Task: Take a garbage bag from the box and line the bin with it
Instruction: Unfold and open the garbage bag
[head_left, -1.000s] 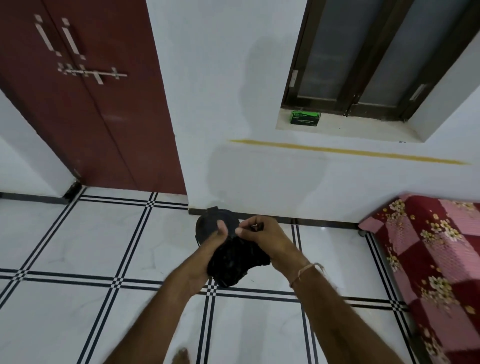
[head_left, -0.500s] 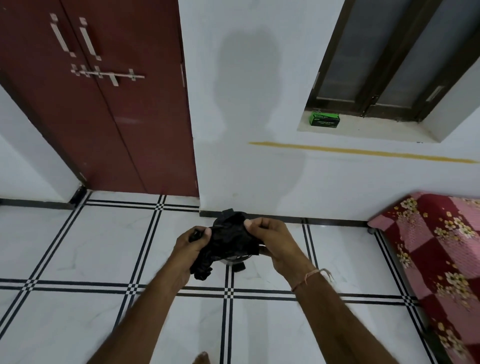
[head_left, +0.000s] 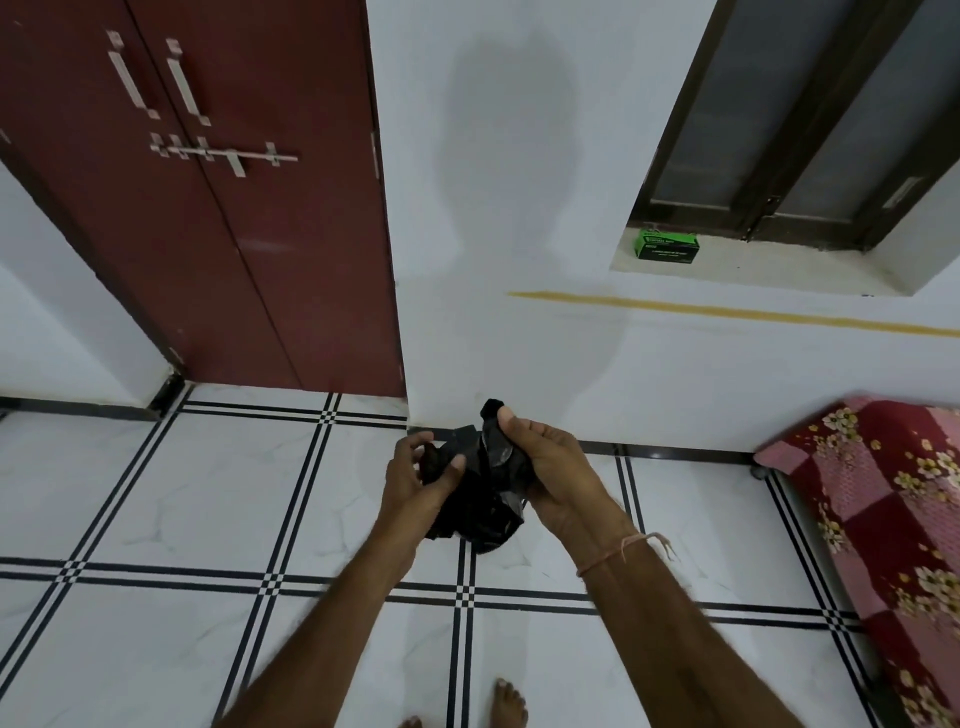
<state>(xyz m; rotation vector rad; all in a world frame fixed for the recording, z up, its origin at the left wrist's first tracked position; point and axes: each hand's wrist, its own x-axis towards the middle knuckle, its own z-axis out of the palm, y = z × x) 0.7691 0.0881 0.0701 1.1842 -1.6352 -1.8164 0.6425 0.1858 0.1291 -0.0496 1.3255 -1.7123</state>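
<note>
Two hands working one crumpled black garbage bag (head_left: 480, 493) at chest height, above the tiled floor (head_left: 156, 493).
Left to right: red double door (head_left: 208, 208) at 10 o'clock; left hand (head_left: 415, 473) pinching the bag's loose edge, fingers partly spread, likely to find the opening; right hand (head_left: 545, 467) clamped on the bunched top, anchoring it; green box (head_left: 666, 245) on the window ledge (head_left: 753, 265) at 1 o'clock, well apart; floral bed cover (head_left: 883, 493) at 3 o'clock. Bin largely hidden behind the bag.

red double door (head_left: 218, 208), dark-framed window (head_left: 810, 119), tiled floor (head_left: 156, 519), floral bedspread (head_left: 893, 519)
</note>
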